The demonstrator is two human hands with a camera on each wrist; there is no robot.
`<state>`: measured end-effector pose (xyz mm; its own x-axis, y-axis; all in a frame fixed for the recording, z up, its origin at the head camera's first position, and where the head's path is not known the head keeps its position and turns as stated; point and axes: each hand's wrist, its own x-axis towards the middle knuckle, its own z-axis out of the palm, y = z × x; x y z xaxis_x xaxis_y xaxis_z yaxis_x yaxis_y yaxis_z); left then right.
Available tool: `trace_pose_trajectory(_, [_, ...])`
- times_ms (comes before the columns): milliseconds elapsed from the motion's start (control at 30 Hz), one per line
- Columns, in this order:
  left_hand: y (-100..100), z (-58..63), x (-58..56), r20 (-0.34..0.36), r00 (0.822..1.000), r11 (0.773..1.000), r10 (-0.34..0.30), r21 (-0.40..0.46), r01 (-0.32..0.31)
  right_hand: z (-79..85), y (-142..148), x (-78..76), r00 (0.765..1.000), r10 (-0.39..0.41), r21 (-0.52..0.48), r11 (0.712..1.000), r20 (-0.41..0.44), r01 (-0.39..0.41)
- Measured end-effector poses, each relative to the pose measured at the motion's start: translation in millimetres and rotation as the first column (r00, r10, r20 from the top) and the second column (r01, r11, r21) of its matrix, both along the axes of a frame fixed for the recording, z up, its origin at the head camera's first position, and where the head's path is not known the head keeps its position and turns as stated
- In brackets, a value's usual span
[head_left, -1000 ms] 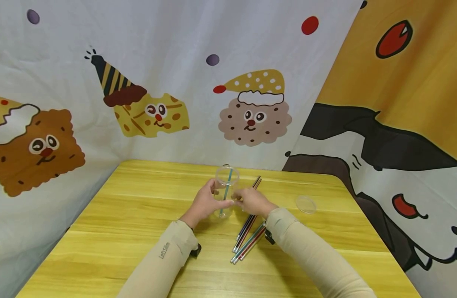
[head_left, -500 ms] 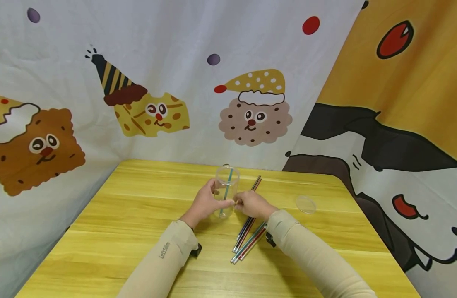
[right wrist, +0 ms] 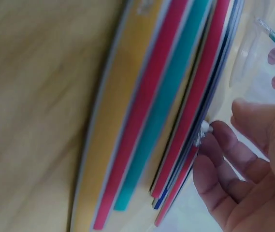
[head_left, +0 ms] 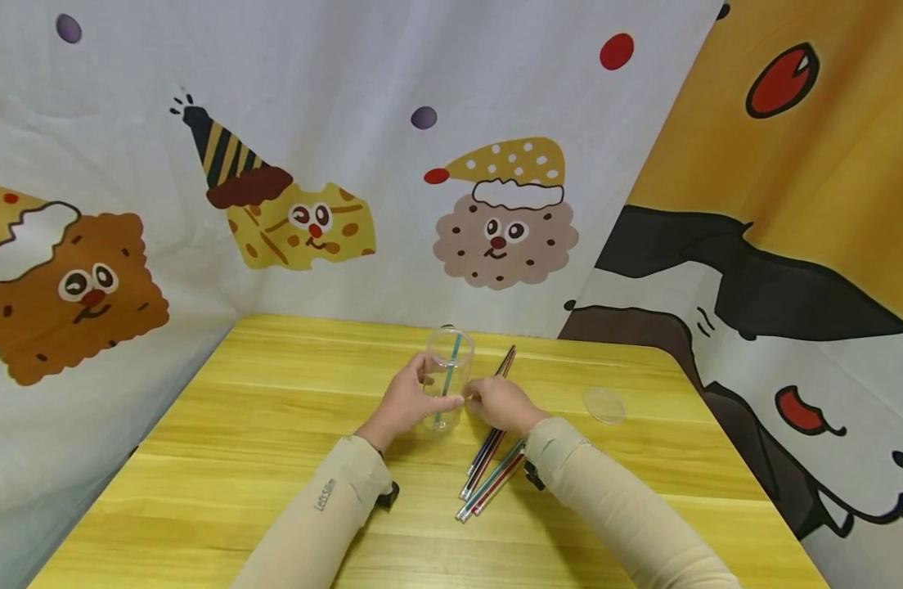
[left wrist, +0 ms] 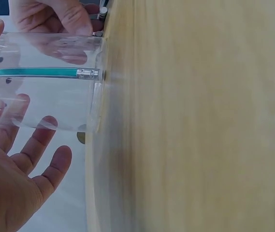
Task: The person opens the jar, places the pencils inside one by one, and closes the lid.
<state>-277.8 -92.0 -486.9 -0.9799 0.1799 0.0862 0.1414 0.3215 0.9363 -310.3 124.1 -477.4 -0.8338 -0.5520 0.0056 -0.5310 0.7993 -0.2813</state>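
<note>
My left hand [head_left: 406, 401] holds a clear plastic jar [left wrist: 74, 106] upright on the table, thumb on its near side and fingers spread along the far side. Inside the jar leans one teal pencil [left wrist: 36, 72], its metal eraser end down. Close to the jar's right side, my right hand [head_left: 505, 403] has its fingers curled at the white eraser end of a red pencil [right wrist: 176, 187]. Under and beside that hand lie several more pencils [head_left: 490, 483] in teal, red and dark colours, most with eraser ends pointing toward me.
A clear round lid [head_left: 604, 406] lies to the right of the pencils. The wooden table [head_left: 275, 491] reaches back to a white curtain [head_left: 334, 303] printed with cartoon biscuits, and a second printed curtain [head_left: 716, 245] hangs on the right.
My right fingers have shifted slightly away from the jar, and the far tips of the pencils beyond the hand have drawn closer together. The left hand and jar stay put.
</note>
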Motion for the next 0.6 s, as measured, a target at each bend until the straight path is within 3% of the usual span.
trace_pose_trajectory(167, [-0.1, -0.7, -0.3, 0.004, 1.0, 1.0, -0.009, 0.014, 0.009, -3.9, -4.7, -0.1, 0.996, -0.062, -0.031, 0.998, -0.057, 0.06])
trace_pose_trajectory(367, [-0.2, -1.3, -0.7, 0.005, 1.0, 1.0, -0.015, 0.018, 0.015, -3.1, -7.1, -1.8, 0.991, -0.136, -0.043, 0.99, -0.013, 0.136])
trace_pose_trajectory(600, [-1.0, -2.3, -0.9, 0.006, 1.0, 1.0, -0.02, 0.017, 0.02, -1.9, -4.8, -9.1, 0.991, -0.137, -0.022, 0.99, 0.003, 0.137])
